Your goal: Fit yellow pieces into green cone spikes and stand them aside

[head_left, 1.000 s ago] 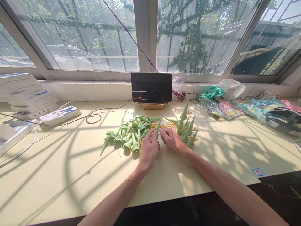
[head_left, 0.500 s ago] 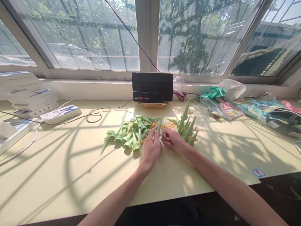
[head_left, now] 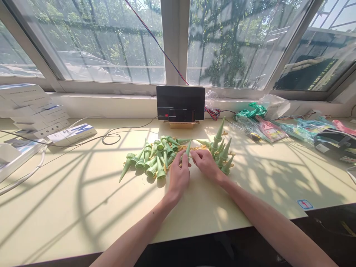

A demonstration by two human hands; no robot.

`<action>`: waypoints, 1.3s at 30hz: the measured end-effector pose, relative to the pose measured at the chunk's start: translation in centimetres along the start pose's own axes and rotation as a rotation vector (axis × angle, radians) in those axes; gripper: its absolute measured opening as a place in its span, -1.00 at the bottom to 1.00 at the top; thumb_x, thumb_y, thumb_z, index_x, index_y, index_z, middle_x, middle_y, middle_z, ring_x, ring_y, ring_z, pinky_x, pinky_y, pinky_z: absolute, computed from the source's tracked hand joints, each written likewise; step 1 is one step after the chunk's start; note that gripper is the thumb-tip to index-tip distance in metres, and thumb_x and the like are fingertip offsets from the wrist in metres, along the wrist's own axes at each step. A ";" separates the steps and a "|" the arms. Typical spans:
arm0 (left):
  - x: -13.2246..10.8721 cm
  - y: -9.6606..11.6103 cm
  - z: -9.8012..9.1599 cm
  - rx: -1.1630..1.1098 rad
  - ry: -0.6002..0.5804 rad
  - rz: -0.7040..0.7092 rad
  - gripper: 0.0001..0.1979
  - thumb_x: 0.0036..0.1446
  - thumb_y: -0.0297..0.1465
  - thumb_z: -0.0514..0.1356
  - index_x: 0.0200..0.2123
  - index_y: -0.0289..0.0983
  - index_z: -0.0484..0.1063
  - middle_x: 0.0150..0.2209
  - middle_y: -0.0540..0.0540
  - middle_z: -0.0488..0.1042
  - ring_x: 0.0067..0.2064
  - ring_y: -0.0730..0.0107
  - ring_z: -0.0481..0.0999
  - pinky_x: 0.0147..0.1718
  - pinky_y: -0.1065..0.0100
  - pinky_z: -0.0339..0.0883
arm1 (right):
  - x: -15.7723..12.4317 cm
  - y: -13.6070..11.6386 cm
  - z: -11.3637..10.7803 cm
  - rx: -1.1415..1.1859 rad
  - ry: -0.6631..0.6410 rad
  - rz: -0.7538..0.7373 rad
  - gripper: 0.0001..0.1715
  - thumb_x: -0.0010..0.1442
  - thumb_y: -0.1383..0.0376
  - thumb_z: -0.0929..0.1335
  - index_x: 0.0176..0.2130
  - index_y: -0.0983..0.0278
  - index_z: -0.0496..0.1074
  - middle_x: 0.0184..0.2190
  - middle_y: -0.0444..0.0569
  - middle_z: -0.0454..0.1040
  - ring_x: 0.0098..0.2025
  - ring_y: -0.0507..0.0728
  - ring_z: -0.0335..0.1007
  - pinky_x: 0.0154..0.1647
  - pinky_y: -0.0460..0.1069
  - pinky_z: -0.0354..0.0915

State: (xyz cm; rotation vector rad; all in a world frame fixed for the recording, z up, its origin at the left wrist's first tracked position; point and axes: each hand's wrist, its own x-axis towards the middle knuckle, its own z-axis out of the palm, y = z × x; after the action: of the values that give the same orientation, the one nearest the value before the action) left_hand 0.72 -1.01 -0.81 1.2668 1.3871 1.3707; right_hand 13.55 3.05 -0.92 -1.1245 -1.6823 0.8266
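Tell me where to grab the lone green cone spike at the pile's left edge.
Pinch the green plastic cone spike across its body below the collar, coming from above-left. It lies flat on the pale table, tip toward the near edge; its left side is free, while other spikes crowd its right.

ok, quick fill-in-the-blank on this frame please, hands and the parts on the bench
1. The left hand holds one ___ cone, its tip pointing away from the person.
2. The loose cone pile lies on the ___ hand's side.
3. Small ___ parts lie scattered among the cones.
Missing words: green; left; yellow.
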 end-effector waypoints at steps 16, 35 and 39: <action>0.1 -0.8 0.0 -0.044 -0.165 -0.036 -0.42 0.33 -0.15 0.19 0.37 -0.10 0.34 -0.58 0.07 0.41 -0.60 0.41 0.40 -0.64 0.44 0.30 | 0.4 0.4 0.1 0.637 -0.150 0.510 -0.42 0.20 0.04 0.41 -0.60 0.17 0.05 -0.72 -0.31 -0.06 -0.69 -0.07 -0.12 -0.68 -0.12 -0.14; -0.2 0.8 -0.1 -0.033 -0.157 -0.104 -0.58 0.41 -0.19 0.10 0.21 -0.22 0.45 -0.36 0.00 0.47 -0.64 0.59 0.33 -0.65 0.47 0.27 | -0.2 -0.2 -0.2 0.002 0.080 0.014 -0.44 0.35 0.06 0.25 -0.61 0.20 0.13 -0.65 -0.17 0.14 -0.55 0.03 0.04 -0.47 0.00 0.06; -0.2 0.5 -0.1 -0.049 -0.163 -0.096 -0.56 0.39 -0.22 0.13 0.25 -0.20 0.42 -0.30 -0.01 0.49 -0.64 0.59 0.35 -0.65 0.45 0.31 | -0.1 0.1 0.0 0.119 0.051 0.071 -0.43 0.32 0.03 0.28 -0.61 0.19 0.12 -0.67 -0.20 0.10 -0.58 0.01 0.02 -0.50 -0.02 0.06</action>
State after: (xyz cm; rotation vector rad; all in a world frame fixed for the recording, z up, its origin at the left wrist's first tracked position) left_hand 0.73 -1.25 -0.28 1.2354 1.2783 1.2024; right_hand 13.61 3.04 -1.07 -1.1194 -1.5385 0.9229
